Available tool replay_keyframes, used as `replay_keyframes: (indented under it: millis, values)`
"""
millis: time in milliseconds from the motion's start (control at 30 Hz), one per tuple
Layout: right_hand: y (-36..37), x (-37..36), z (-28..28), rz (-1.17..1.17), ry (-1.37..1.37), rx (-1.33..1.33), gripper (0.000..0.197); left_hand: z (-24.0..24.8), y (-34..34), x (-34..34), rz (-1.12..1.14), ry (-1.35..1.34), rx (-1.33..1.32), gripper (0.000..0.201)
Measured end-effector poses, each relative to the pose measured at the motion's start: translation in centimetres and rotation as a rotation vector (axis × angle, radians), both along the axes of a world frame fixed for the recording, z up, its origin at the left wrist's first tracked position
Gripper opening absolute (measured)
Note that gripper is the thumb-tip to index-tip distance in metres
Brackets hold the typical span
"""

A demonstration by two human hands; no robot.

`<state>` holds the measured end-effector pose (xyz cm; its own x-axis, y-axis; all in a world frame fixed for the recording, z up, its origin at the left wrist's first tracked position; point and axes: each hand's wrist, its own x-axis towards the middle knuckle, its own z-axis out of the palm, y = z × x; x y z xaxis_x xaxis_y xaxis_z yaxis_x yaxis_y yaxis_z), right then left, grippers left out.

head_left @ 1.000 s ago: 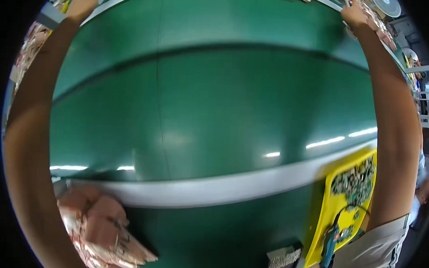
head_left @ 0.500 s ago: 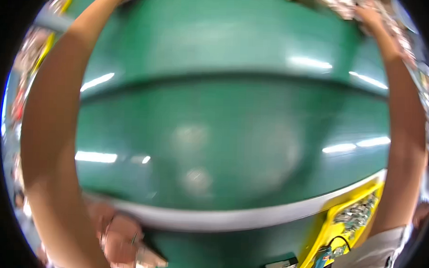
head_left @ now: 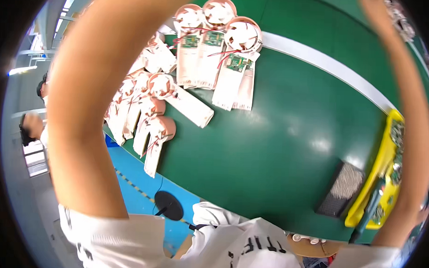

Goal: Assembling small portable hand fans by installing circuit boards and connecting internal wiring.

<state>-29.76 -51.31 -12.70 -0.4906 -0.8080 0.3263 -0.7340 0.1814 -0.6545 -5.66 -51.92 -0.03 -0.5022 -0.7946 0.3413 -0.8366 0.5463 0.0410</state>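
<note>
My left forearm (head_left: 123,41) rises from the lower left and leaves past the upper edge, so the left hand is out of sight. At the upper right my right hand (head_left: 371,4) is cut off by the picture's edge; its fingers do not show. Beside my left arm lie several pale pink fan housings with white blades. Three of them, one being this fan housing (head_left: 243,36), carry small green circuit boards (head_left: 236,63) and red wires. Another fan housing (head_left: 192,107) lies slantwise with its handle toward the table's middle.
A white strip (head_left: 321,62) crosses the green table (head_left: 270,150). On the right stand a yellow tray (head_left: 381,158) of small circuit boards, a teal powered screwdriver (head_left: 373,205) and a black box (head_left: 332,206) of small metal parts. Another person's hand (head_left: 34,125) shows far left.
The view has swung left and back toward my body, bringing the fan housings, my shirt and the floor into sight. My left hand has passed out over the upper edge.
</note>
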Motion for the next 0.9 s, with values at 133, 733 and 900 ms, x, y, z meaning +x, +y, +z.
replay_keyframes:
  millis: [133,733,900]
  values:
    - [19.9,8.5,3.4,0.640,-0.508,-0.056,0.063,0.3,15.1,2.7,-0.128,0.413,-0.173,0.025]
    - [25.8,21.6,-1.5,0.359,-0.083,0.017,0.062,-12.6,23.9,10.9,0.176,0.226,-0.194,0.066]
    - [26.2,21.7,-1.4,0.369,-0.036,0.010,0.056,-12.3,24.1,10.5,0.231,0.155,-0.244,0.068]
